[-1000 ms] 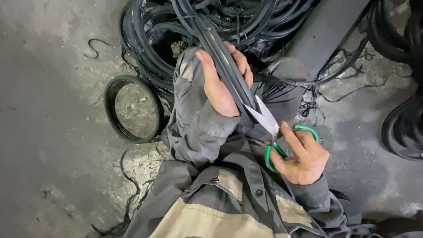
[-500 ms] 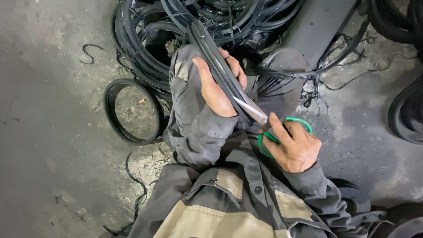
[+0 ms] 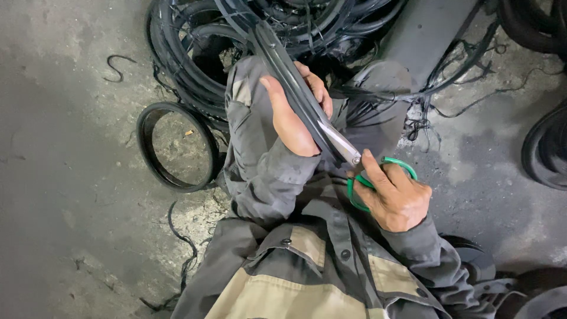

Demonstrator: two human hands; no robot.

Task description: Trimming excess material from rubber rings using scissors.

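My left hand (image 3: 295, 115) grips a long black rubber strip (image 3: 283, 65) that runs up into a tangled pile of black rubber. My right hand (image 3: 397, 195) holds green-handled scissors (image 3: 378, 174). Their metal blades (image 3: 339, 142) lie along the strip just below my left palm, pushed into the rubber. Both hands are over my knees in grey work trousers.
A heap of black rubber strips and rings (image 3: 248, 35) lies ahead on the concrete floor. A single black rubber ring (image 3: 177, 146) rests to the left. More black rings (image 3: 543, 147) sit at the right edge. A dark flat metal bar (image 3: 425, 29) angles away at upper right.
The scissors have slid further up along the strip, so less blade shows. My right hand has moved closer to my left hand.
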